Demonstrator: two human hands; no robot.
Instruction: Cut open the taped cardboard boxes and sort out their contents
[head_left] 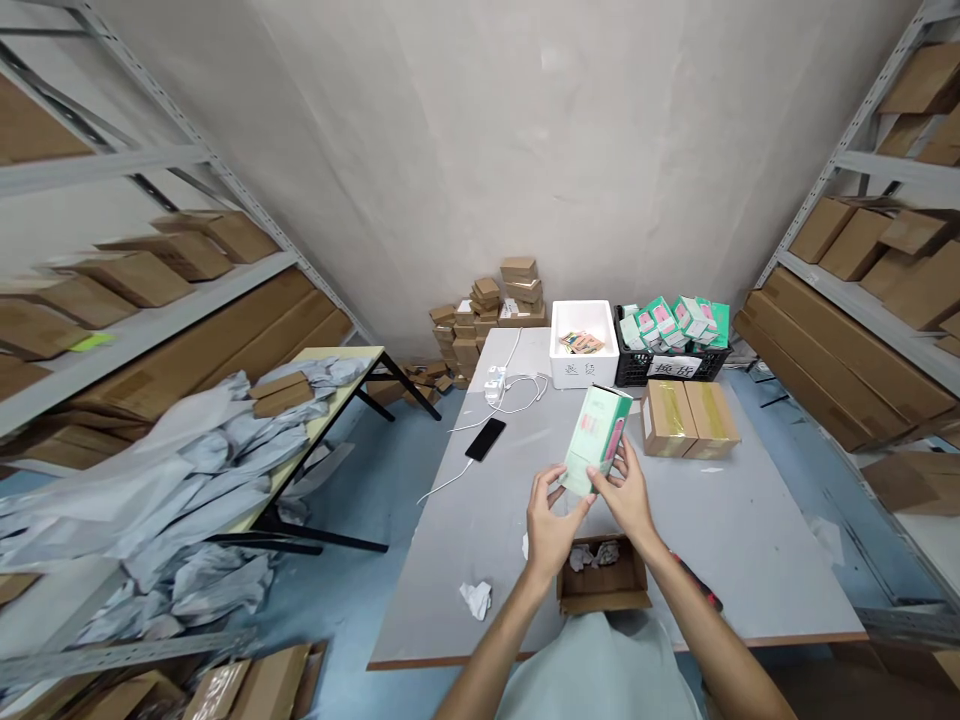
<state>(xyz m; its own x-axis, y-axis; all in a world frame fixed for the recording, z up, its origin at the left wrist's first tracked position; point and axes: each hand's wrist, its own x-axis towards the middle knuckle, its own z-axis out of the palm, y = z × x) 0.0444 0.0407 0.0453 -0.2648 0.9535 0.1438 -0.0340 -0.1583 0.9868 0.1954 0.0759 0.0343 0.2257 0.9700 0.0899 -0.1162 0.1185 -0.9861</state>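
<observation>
Green box in both hands' grip

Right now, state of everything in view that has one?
green box: lifted off the table, tilted
left hand: gripping green box's lower end
right hand: gripping its side
cardboard box: open, crumpled paper inside
foam box: open, no lid
phone: screen dark
brown boxes: taped shut
</observation>
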